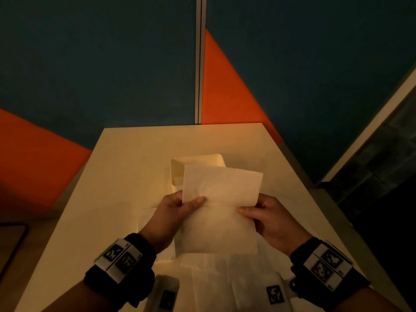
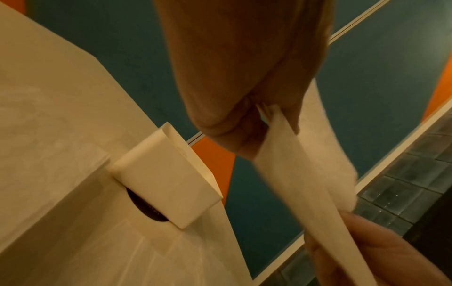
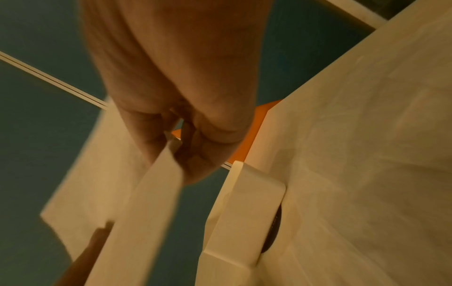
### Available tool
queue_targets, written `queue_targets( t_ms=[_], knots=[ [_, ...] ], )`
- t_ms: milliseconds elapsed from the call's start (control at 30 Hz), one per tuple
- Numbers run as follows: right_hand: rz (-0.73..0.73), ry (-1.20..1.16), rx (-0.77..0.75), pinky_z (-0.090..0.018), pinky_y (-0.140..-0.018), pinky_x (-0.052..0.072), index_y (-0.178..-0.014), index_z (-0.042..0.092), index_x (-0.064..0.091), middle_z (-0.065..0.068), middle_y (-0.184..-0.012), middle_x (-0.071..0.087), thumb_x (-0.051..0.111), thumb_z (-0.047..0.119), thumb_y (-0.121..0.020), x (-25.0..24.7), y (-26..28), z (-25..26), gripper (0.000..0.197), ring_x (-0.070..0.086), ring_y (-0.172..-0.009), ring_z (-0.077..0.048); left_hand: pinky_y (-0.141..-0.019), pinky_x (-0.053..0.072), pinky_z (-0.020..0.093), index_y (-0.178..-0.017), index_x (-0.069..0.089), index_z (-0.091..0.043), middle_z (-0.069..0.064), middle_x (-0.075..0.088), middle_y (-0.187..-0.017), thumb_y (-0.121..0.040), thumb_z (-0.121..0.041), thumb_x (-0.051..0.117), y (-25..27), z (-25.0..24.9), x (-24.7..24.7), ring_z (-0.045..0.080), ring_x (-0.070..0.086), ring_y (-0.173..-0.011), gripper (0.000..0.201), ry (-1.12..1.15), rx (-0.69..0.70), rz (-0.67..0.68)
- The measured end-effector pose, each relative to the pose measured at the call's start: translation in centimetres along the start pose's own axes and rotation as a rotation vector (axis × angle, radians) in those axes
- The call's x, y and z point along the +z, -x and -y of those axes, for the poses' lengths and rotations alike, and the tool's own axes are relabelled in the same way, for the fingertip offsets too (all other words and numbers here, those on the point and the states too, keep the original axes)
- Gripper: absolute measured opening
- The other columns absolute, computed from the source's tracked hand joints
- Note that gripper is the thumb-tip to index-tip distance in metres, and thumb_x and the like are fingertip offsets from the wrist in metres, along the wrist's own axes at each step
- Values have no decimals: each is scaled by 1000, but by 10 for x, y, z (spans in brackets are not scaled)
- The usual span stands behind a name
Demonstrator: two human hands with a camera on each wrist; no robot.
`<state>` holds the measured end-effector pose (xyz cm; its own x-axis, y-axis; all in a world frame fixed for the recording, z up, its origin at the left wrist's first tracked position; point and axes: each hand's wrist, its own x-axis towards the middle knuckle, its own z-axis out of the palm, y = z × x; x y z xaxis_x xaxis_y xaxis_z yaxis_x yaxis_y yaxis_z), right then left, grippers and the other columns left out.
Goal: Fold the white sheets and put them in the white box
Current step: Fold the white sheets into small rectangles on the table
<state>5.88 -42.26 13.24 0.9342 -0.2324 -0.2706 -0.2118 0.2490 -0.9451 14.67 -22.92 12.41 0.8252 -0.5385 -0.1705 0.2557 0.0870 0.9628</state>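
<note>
Hands meet over the table (image 1: 117,167): left hand (image 1: 174,212) and right hand (image 1: 272,219) each pinch the folded white sheet (image 1: 221,206) (held aloft), white box (image 1: 177,170) at twelve o'clock beyond, more sheets (image 1: 225,273) beneath.

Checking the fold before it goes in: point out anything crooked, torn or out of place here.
The held sheet is being folded askew: its upper flap tilts, and the corners do not meet. Both hands, left hand and right hand, pinch it at the crease. No tears show. The white box stands upright behind.
</note>
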Motion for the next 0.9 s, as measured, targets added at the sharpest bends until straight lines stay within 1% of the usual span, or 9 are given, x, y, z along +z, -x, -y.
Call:
queue_targets(
  t_ms=[100, 167, 233, 367, 467, 633, 733, 833, 900],
  knots=[
    [-9, 3, -37, -29, -74, 57, -99, 12, 70, -8, -97, 73, 56, -7, -83, -5, -1, -2, 28, 70, -91, -20, -84, 55, 40, -96, 74, -7, 12, 72, -101, -71, -17, 73, 0, 1, -10, 26, 67, -95, 27, -76, -19, 75],
    [-25, 42, -54, -28, -70, 55, -85, 10, 72, -7, -88, 73, 57, -9, -81, -8, 0, -1, 25, 68, -84, -21, -83, 55, 33, -94, 76, -13, 9, 72, -103, -73, -12, 76, 0, -1, -17, 23, 66, -99, 21, -136, -33, 151],
    [-31, 104, -61, -30, -66, 51, -70, 10, 73, -4, -80, 70, 54, -12, -81, -10, 1, 1, 31, 66, -76, -19, -81, 53, 27, -94, 76, -13, 8, 70, -109, -73, -5, 73, 1, -5, -24, 21, 65, -104, 23, -163, -80, 262],
    [-7, 157, -14, -31, -63, 54, -59, 12, 70, 2, -74, 70, 56, -8, -82, -10, 3, 7, 34, 67, -65, -11, -95, 48, 30, -108, 72, -16, 5, 63, -125, -68, -17, 64, 6, -17, -31, 23, 57, -118, 41, -100, -248, 547],
    [43, 215, 1, -32, -65, 54, -66, 6, 68, 2, -75, 70, 56, -8, -83, -1, 1, 8, 25, 66, -67, -11, -96, 47, 28, -114, 68, -15, 8, 61, -128, -73, -23, 60, 8, -19, -23, 23, 56, -120, 44, -90, -298, 603],
    [96, 270, 7, -24, -64, 55, -71, 5, 69, -5, -77, 69, 57, -11, -82, 14, -2, -1, 23, 65, -70, -13, -92, 50, 27, -104, 73, -15, 2, 68, -118, -79, -9, 60, 4, -7, -5, 20, 62, -111, 29, -191, -313, 481],
    [64, 295, 15, -24, -69, 50, -90, 15, 71, 0, -89, 72, 58, -4, -86, 0, -8, -10, 23, 64, -78, -14, -90, 52, 32, -98, 75, -15, 2, 70, -111, -83, -1, 62, 3, 3, -15, 24, 64, -106, 25, -220, -323, 310],
    [-162, 444, -27, -16, -75, 47, -98, 18, 67, 2, -102, 68, 59, -4, -86, -37, -22, -25, 27, 62, -98, -14, -85, 56, 40, -102, 73, -14, 6, 68, -111, -80, 0, 65, 6, 11, -35, 32, 64, -102, 28, -192, -314, 80],
    [-312, 668, -17, -20, -85, 44, -102, 16, 65, 0, -109, 62, 58, -5, -86, -68, -31, -37, 28, 57, -108, -19, -77, 57, 41, -104, 70, -14, 4, 63, -112, -85, 3, 59, 10, 15, -48, 35, 62, -99, 28, -158, -319, -79]
  ],
)
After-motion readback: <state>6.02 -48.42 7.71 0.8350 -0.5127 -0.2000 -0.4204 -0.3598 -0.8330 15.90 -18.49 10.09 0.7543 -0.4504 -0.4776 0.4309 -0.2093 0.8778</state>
